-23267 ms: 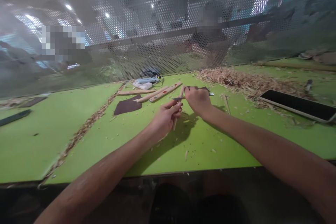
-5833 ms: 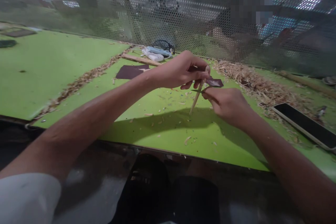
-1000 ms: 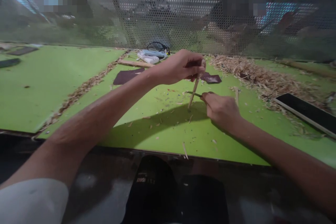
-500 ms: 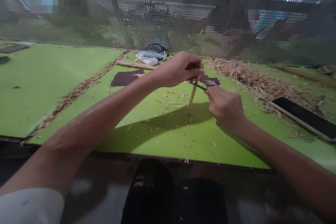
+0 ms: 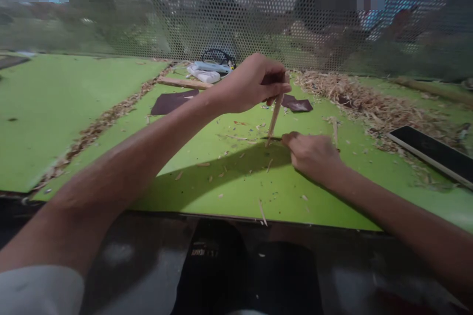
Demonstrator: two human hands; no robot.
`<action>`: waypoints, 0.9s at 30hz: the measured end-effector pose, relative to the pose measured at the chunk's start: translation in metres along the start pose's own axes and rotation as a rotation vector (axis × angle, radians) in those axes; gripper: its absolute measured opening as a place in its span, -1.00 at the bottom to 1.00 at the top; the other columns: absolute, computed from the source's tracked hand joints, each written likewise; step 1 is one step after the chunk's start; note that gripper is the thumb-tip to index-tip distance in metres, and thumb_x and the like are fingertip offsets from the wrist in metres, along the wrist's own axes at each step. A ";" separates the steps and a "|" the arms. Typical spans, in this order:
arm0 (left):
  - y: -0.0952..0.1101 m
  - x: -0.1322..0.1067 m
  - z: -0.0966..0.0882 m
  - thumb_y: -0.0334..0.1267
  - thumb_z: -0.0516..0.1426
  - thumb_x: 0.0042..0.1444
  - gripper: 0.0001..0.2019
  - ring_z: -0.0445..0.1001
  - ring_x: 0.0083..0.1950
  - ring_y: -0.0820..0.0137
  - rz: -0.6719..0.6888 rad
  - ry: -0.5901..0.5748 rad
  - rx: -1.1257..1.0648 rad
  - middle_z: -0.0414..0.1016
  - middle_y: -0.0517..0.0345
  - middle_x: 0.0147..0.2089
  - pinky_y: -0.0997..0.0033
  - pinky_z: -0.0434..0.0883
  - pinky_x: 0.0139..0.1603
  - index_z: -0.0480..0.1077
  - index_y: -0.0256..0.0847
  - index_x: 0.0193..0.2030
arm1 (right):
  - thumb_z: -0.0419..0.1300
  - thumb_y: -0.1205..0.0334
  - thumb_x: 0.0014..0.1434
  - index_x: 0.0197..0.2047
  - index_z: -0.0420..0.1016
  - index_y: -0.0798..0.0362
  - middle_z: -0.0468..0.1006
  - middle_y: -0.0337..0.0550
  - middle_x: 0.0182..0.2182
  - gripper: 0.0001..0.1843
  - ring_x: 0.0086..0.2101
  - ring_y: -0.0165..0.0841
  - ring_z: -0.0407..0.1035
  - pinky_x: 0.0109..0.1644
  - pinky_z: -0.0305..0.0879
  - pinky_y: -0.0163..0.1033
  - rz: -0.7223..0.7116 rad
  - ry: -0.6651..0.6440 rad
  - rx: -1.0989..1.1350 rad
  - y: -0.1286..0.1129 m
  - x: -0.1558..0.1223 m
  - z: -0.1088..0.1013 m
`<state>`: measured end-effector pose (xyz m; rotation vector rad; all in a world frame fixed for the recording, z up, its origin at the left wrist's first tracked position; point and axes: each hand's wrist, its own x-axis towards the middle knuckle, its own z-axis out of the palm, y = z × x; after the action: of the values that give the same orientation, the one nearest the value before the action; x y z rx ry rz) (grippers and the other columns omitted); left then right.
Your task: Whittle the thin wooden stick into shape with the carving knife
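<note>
My left hand (image 5: pixel 253 83) is closed round the top of a thin pale wooden stick (image 5: pixel 274 122). The stick stands tilted, its lower tip resting on the green table (image 5: pixel 92 93). My right hand (image 5: pixel 312 153) is closed low on the table just right of the stick's tip. It grips a small knife whose dark blade (image 5: pixel 274 138) pokes out toward the tip. Small wood chips lie scattered around the tip.
Two dark leather pieces (image 5: pixel 173 102) (image 5: pixel 296 105) lie beyond my hands. A wooden stick (image 5: pixel 184 82) and a white and blue bundle (image 5: pixel 207 72) sit at the back by the perforated screen. A shavings heap (image 5: pixel 362 101) and a black slab (image 5: pixel 432 154) lie right.
My right hand has slid down along the stick from near my left hand to the stick's tip at the table. My left hand keeps hold of the stick's top.
</note>
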<state>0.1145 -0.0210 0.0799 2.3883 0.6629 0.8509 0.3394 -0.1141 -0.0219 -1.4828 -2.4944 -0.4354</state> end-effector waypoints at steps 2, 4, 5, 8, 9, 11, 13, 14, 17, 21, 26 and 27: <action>0.001 0.000 0.000 -0.25 0.18 0.39 -0.76 0.45 -0.34 0.44 -0.010 -0.009 0.020 0.48 0.13 -0.41 0.39 0.27 -0.25 0.50 -0.30 -0.31 | 0.13 0.38 0.30 -0.27 0.56 0.04 0.45 -0.18 -0.57 -0.82 -0.61 -0.41 0.08 -0.45 -0.15 -0.19 -0.026 -0.068 -0.019 0.000 -0.001 0.004; 0.002 0.000 0.000 -0.26 0.19 0.38 -0.76 0.44 -0.34 0.43 -0.014 -0.003 0.033 0.48 0.12 -0.41 0.37 0.27 -0.25 0.50 -0.30 -0.33 | 0.14 0.37 0.29 -0.29 0.56 0.05 0.43 -0.18 -0.59 -0.82 -0.62 -0.41 0.07 -0.45 -0.14 -0.19 -0.050 -0.126 -0.031 -0.001 0.000 0.003; 0.002 0.001 0.000 -0.26 0.19 0.37 -0.76 0.43 -0.35 0.43 -0.012 0.001 0.035 0.49 0.11 -0.41 0.36 0.26 -0.25 0.49 -0.29 -0.34 | 0.13 0.37 0.30 -0.28 0.57 0.06 0.43 -0.18 -0.59 -0.81 -0.62 -0.41 0.06 -0.46 -0.13 -0.19 -0.053 -0.143 -0.035 -0.001 0.002 0.000; 0.001 0.002 0.000 -0.24 0.22 0.34 -0.76 0.40 -0.36 0.42 0.013 0.023 0.042 0.50 0.09 -0.42 0.34 0.24 -0.28 0.48 -0.25 -0.38 | 0.01 0.36 0.40 -0.17 0.62 0.09 0.46 -0.17 -0.55 -0.68 -0.62 -0.41 0.05 -0.47 -0.08 -0.19 0.001 -0.084 -0.054 -0.003 0.012 -0.016; 0.001 0.002 0.000 -0.23 0.23 0.33 -0.76 0.39 -0.35 0.41 0.022 0.028 0.050 0.49 0.09 -0.42 0.34 0.23 -0.28 0.49 -0.25 -0.38 | -0.04 0.34 0.45 -0.14 0.62 0.10 0.48 -0.14 -0.52 -0.63 -0.61 -0.40 0.07 -0.47 -0.07 -0.19 0.032 -0.030 -0.070 -0.004 0.016 -0.023; 0.001 0.003 -0.001 -0.22 0.24 0.32 -0.76 0.38 -0.33 0.41 0.030 0.032 0.081 0.48 0.09 -0.42 0.34 0.22 -0.28 0.50 -0.27 -0.37 | -0.08 0.28 0.51 -0.12 0.61 0.12 0.52 -0.09 -0.45 -0.58 -0.56 -0.38 0.15 -0.45 -0.06 -0.19 0.091 0.072 -0.114 -0.005 0.024 -0.036; 0.002 0.003 -0.003 -0.22 0.23 0.32 -0.76 0.37 -0.31 0.41 0.029 0.029 0.121 0.44 0.11 -0.43 0.35 0.21 -0.25 0.51 -0.30 -0.36 | -0.07 0.25 0.53 -0.12 0.60 0.12 0.55 -0.05 -0.40 -0.59 -0.52 -0.36 0.19 -0.43 -0.07 -0.18 0.125 0.110 -0.157 -0.006 0.030 -0.044; 0.002 0.003 -0.004 -0.21 0.22 0.33 -0.74 0.36 -0.30 0.42 0.030 0.027 0.140 0.42 0.12 -0.43 0.35 0.20 -0.24 0.51 -0.31 -0.36 | -0.06 0.26 0.52 -0.12 0.60 0.12 0.55 -0.04 -0.39 -0.60 -0.51 -0.36 0.20 -0.42 -0.07 -0.18 0.131 0.106 -0.172 -0.007 0.032 -0.045; 0.002 0.003 -0.005 -0.18 0.18 0.36 -0.70 0.31 -0.32 0.47 0.059 0.036 0.172 0.38 0.18 -0.44 0.36 0.18 -0.22 0.50 -0.33 -0.36 | -0.05 0.29 0.50 -0.13 0.60 0.14 0.53 -0.05 -0.40 -0.62 -0.50 -0.35 0.18 -0.41 -0.08 -0.19 0.124 0.104 -0.184 -0.007 0.030 -0.042; 0.001 0.005 -0.003 -0.23 0.19 0.37 -0.71 0.20 -0.38 0.53 0.088 0.050 0.163 0.34 0.23 -0.46 0.37 0.10 -0.26 0.51 -0.34 -0.38 | -0.05 0.30 0.49 -0.15 0.59 0.11 0.51 -0.08 -0.43 -0.63 -0.50 -0.36 0.16 -0.39 -0.08 -0.20 0.080 0.155 -0.142 -0.003 0.025 -0.035; 0.001 0.005 -0.005 -0.36 0.29 0.32 -0.76 0.09 -0.39 0.52 0.070 0.046 0.144 0.30 0.30 -0.51 0.33 0.06 -0.32 0.49 -0.26 -0.42 | -0.03 0.29 0.46 -0.16 0.58 0.10 0.50 -0.10 -0.44 -0.65 -0.50 -0.34 0.18 -0.39 -0.04 -0.18 0.040 0.153 -0.118 0.003 0.026 -0.032; 0.002 0.005 -0.006 -0.36 0.29 0.33 -0.75 0.09 -0.38 0.52 0.075 0.037 0.146 0.31 0.30 -0.51 0.32 0.06 -0.32 0.49 -0.24 -0.42 | -0.03 0.30 0.46 -0.15 0.59 0.09 0.49 -0.10 -0.44 -0.66 -0.50 -0.34 0.19 -0.39 -0.02 -0.18 0.048 0.140 -0.112 0.003 0.026 -0.030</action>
<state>0.1143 -0.0177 0.0867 2.5476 0.6751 0.9086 0.3310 -0.1021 0.0147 -1.4936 -2.3557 -0.6558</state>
